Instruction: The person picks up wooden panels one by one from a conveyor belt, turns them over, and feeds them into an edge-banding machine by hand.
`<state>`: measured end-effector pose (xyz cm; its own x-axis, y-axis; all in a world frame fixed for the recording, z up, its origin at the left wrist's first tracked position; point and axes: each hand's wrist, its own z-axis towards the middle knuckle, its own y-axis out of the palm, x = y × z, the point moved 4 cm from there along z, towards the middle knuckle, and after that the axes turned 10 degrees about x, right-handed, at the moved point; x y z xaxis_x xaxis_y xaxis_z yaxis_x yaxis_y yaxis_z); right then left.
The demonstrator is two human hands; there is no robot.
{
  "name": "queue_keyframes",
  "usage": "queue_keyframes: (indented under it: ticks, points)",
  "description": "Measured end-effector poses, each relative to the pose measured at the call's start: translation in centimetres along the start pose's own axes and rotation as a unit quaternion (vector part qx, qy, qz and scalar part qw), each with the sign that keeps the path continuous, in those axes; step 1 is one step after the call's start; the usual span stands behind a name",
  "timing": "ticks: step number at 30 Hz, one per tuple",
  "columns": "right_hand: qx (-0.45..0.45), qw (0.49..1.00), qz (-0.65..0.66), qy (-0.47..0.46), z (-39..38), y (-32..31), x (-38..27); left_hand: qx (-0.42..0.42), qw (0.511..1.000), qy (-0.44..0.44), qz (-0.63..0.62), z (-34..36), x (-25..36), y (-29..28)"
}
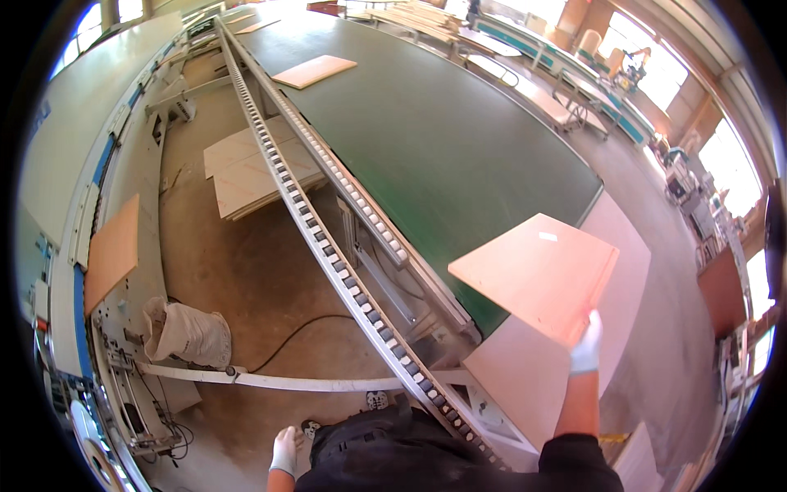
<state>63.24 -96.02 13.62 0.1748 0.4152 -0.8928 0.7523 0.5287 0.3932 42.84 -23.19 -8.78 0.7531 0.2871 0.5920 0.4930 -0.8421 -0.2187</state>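
Observation:
My right hand (587,348), in a white glove, grips the near right corner of a flat pinkish-tan panel (533,266). The panel has a small white label and a line running along its right edge. It is above the near end of a green conveyor belt (459,156) and a larger pale board (525,377). How far it stands off them I cannot tell. Low at my left side, my gloved left hand (286,449) hangs with its fingers curled, and nothing shows in it.
A roller rail (311,225) runs diagonally between me and the belt. Another panel (315,71) lies farther up the belt. Stacked boards (262,168) sit below the rail. At left are a white sack (188,332), a machine with an upright panel (113,252), and a crossbar (311,383).

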Motion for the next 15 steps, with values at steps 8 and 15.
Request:
queue_keyframes:
  ticks: [8, 15]
  points:
    - [-0.126, 0.991, -0.038, 0.014, -19.6, 9.9, -8.5, -0.350, 0.912, 0.169, -0.130, -9.1, 18.7, 10.7]
    - [-0.329, 0.876, -0.331, -0.121, -25.4, 14.8, -7.1, -0.360, 0.865, 0.164, -0.309, -14.0, 28.7, 18.1]
